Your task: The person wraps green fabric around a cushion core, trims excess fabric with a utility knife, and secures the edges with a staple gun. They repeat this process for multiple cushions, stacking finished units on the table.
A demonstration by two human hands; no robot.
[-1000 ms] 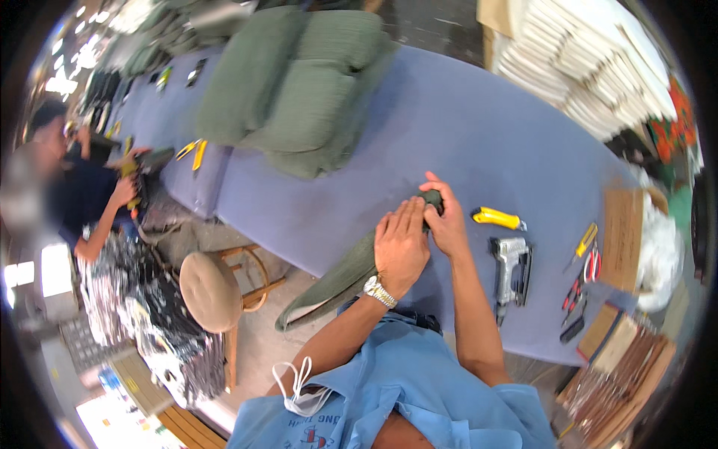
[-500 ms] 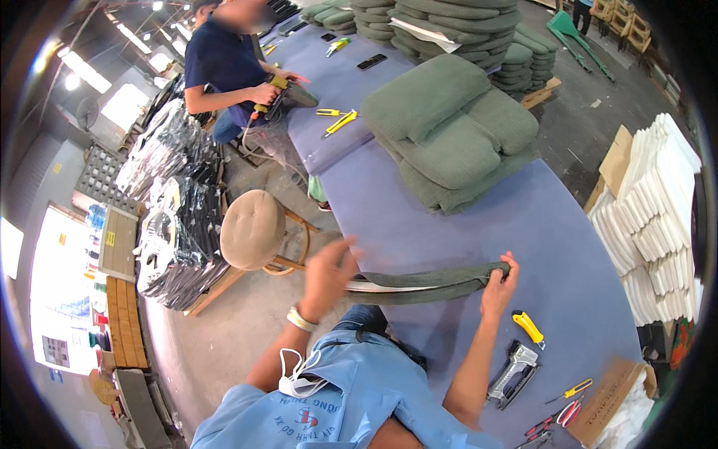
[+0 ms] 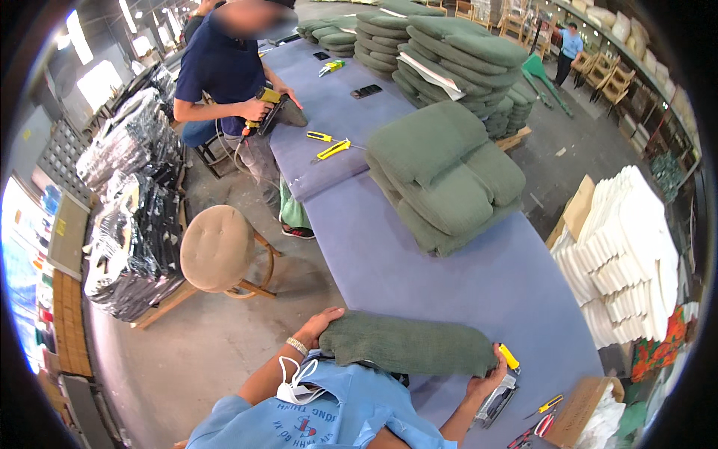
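A blue-grey worktop (image 3: 404, 280) stretches through a workshop with a concrete floor (image 3: 247, 329). At its near edge, the left hand (image 3: 323, 323) grips the left end of a long green cushion (image 3: 411, 346), fingers curled over the end. The right hand (image 3: 490, 376) is closed on the opposite end, its fingers along the corner. The cushion lies crosswise before the person's blue shirt (image 3: 318, 415), its left end reaching past the worktop's left edge and its right end above the surface.

Just beside the right hand is a yellow utility knife (image 3: 511, 359), with a silver staple gun (image 3: 496, 402) next to it. Toward the near right corner come a yellow-handled screwdriver (image 3: 550, 405), red-handled pliers (image 3: 544, 426) and a cardboard box (image 3: 582, 408). Farther up, near the right edge, sits a pile of green cushions (image 3: 449, 176). Two yellow-handled tools (image 3: 330, 150) lie near the left edge, where a co-worker (image 3: 224, 75) holds a yellow power tool (image 3: 267, 101). Off that edge stands a round beige stool (image 3: 217, 249); beyond the right edge rise stacked white sheets (image 3: 624, 258).
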